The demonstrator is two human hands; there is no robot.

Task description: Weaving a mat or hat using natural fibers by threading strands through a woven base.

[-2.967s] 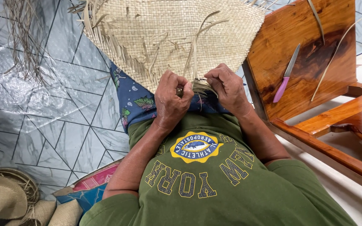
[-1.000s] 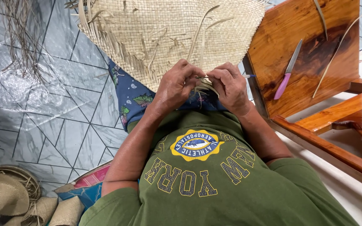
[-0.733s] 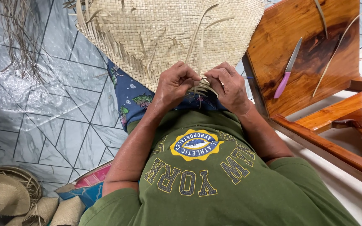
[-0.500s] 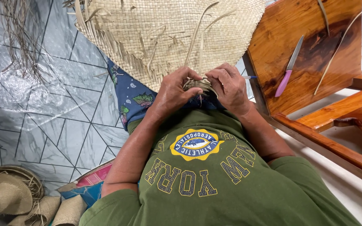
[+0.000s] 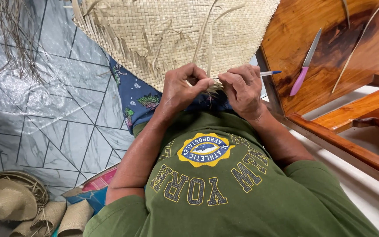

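The mat [image 5: 176, 30], woven of pale straw, lay across the person's lap and spread away over the floor, its near edge ragged with loose strips. At that near edge both hands met. The left hand [image 5: 181, 87] was curled nearly closed, thumb and forefinger pinching loose strips at the mat's edge. The right hand [image 5: 242, 87] was likewise closed, pinching the same edge and gripping a pen [image 5: 269, 73], whose blue tip stuck out to the right. Two long strips [image 5: 207, 39] rose from between the hands across the mat.

To the right stood a wooden chair [image 5: 325, 48]; a knife [image 5: 304, 63] with a pink handle lay on its seat. The floor [image 5: 44, 118] was grey, with a line pattern. Straw hats [image 5: 9, 202] sat at its near left corner, and dry fibres [image 5: 16, 39] lay at the far left.
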